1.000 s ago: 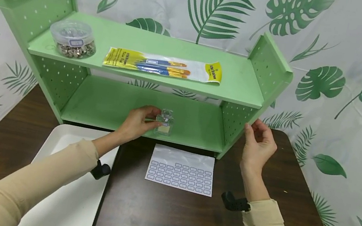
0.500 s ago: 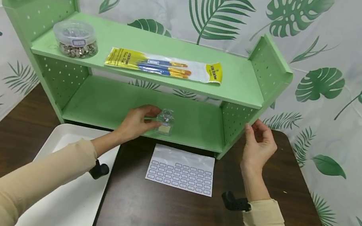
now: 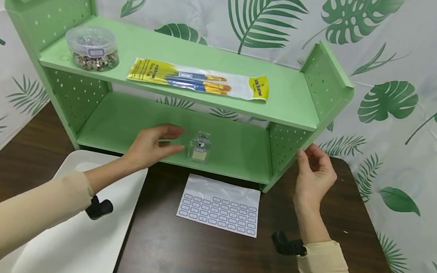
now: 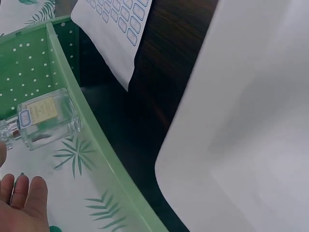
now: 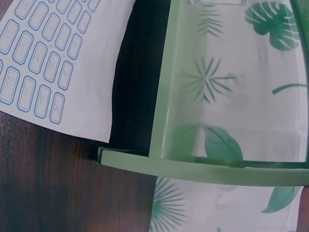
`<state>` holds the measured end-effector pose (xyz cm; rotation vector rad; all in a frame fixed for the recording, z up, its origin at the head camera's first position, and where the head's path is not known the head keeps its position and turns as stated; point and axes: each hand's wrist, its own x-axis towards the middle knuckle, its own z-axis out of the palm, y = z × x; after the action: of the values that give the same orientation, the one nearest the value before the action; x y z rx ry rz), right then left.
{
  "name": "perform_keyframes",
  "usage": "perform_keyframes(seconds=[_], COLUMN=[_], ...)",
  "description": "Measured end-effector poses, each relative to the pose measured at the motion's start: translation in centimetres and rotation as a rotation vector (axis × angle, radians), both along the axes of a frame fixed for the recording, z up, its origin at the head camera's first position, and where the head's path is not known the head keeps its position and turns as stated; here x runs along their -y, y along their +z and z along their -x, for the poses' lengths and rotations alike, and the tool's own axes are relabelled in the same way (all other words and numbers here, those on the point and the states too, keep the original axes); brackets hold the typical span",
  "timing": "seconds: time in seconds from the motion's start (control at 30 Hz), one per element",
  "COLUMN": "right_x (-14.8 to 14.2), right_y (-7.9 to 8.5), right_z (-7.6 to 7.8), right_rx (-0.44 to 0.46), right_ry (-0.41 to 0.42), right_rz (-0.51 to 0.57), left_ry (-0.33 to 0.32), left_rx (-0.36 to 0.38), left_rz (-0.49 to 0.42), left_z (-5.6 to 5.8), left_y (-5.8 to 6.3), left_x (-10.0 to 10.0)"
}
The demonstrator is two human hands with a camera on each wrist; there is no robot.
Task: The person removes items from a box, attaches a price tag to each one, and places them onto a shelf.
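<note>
A clear glass perfume bottle [image 3: 200,148] with a small label stands upright on the lower board of a green shelf rack [image 3: 135,134]. Just left of it, apart from the glass, is my left hand [image 3: 151,144], thumb and fingers spread with nothing between them. The left wrist view has the bottle [image 4: 48,118] beside the fingers [image 4: 36,193] of that hand. My right hand [image 3: 314,175] is at the outer side of the rack's right panel, thumb tip right at its edge and fingers loosely bent. Only a sliver of its fingers [image 5: 304,208] enters the right wrist view.
On the upper board are a round clear tub [image 3: 92,48] of small metallic pieces and a yellow packet of paintbrushes [image 3: 198,79]. A label sheet [image 3: 219,205] lies on the dark table [image 3: 197,259] before the rack. A white tray [image 3: 82,239] is at left.
My left hand has let go of the perfume bottle and drawn back to the left; the bottle stays standing on the lower board. My right hand remains at the rack's side.
</note>
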<state>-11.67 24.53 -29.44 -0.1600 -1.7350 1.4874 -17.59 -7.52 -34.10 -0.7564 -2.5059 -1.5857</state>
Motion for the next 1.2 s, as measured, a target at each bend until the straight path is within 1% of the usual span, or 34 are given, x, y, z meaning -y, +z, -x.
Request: perform_keyframes(seconds=[0.13,0.23,0.37,0.43,0.57,0.7,0.77,0.83,0.87,1.0,1.07,1.13,1.2], right_x=[-0.3,-1.0,-2.3,-2.9,-4.1,-5.2,-5.5,-5.6,-5.5,-4.7,-4.0,-3.2,-2.4], right_y=[-0.1,-0.6,-1.0,-0.9,0.0,1.3,2.1,2.8,3.3,4.9,5.4,5.4,5.1], right_z=[0.0,0.3,0.4,0.1,-1.0,-2.2,-2.7,-3.2,-3.4,-4.3,-4.7,-5.0,-5.0], right_rx=[0.005,-0.009,-0.054,-0.069,-0.06,-0.079,-0.119,-0.156,-0.159,-0.151,-0.159,-0.203,-0.256], right_ry=[0.011,0.031,0.087,0.11,0.147,0.175,0.191,0.196,0.182,0.1,0.086,0.12,0.162], right_rz=[0.01,0.036,0.086,0.103,0.107,0.091,0.073,0.031,-0.01,-0.246,-0.375,-0.485,-0.611], left_ry=[0.003,0.002,-0.001,-0.003,-0.028,-0.083,-0.121,-0.164,-0.188,-0.266,-0.298,-0.326,-0.351], left_rx=[0.011,0.015,-0.026,-0.066,-0.2,-0.34,-0.398,-0.443,-0.459,-0.503,-0.527,-0.555,-0.589], left_rz=[0.001,0.009,0.047,0.08,0.158,0.237,0.262,0.285,0.292,0.335,0.361,0.384,0.407], left_z=[-0.8,-1.5,-2.3,-2.6,-3.1,-3.3,-3.4,-3.5,-3.5,-3.7,-3.9,-3.9,-3.9], left_y=[0.4,0.8,1.6,2.1,3.0,3.8,4.2,4.7,5.0,6.0,6.5,7.0,7.3], left_x=[1.2,2.0,2.9,3.3,4.0,4.4,4.6,4.7,4.7,4.6,4.4,4.3,4.1])
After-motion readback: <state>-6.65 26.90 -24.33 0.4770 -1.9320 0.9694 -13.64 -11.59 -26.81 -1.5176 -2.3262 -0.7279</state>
